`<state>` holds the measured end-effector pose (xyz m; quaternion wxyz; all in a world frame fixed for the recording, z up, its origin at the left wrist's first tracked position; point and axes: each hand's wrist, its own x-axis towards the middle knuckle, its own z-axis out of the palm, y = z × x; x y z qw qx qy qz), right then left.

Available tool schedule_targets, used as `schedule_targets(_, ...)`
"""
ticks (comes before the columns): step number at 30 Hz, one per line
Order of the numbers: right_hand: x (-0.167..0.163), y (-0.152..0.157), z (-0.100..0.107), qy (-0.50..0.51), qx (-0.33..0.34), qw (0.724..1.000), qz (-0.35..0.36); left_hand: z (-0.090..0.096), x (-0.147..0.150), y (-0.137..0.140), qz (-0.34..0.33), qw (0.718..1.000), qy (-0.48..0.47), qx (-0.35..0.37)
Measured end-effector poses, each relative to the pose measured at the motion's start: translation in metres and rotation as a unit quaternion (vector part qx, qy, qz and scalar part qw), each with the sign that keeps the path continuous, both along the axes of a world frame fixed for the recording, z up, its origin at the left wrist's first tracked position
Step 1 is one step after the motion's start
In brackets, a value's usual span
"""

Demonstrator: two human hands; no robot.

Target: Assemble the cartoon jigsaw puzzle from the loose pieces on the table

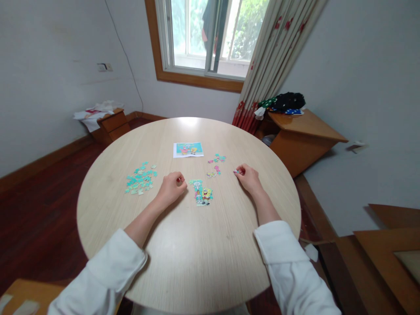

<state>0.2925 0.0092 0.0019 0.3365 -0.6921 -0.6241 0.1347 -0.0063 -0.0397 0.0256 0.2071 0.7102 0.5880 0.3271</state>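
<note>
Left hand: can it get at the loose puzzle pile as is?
Probably yes: the left hand is just right of the loose puzzle pile, and nothing visible blocks the tabletop between them.

Teal puzzle pieces (141, 180); red-patterned cream curtain (267, 57)

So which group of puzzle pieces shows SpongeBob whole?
The joined section just right of your left hand, where SpongeBob stands beside Squidward. The loose, mostly turquoise pile and the small clusters show no complete figure.
</note>
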Motion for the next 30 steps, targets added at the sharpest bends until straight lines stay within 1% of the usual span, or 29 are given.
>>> schedule_targets(13, -0.0035, -0.0039, 0.0048, 0.005, 0.028, 0.999, 0.035, -0.0011, 0.0006, -0.0004, -0.004, 1.0, -0.02, -0.005)
schedule_targets(19, -0.0037, -0.0029, 0.0028, -0.009, 0.046, 0.998, 0.048, -0.0019, 0.0008, 0.0, -0.01, 0.999, -0.031, -0.005)
schedule_targets(24, -0.0017, -0.0006, -0.0014, -0.009, 0.049, 0.998, 0.043, -0.0034, 0.0001, 0.0008, -0.013, 0.999, -0.025, 0.014)
schedule_targets(30, 0.0001, 0.0014, -0.0044, -0.016, 0.06, 0.997, 0.047, -0.0089, -0.0025, 0.0026, -0.027, 0.998, -0.041, 0.037)
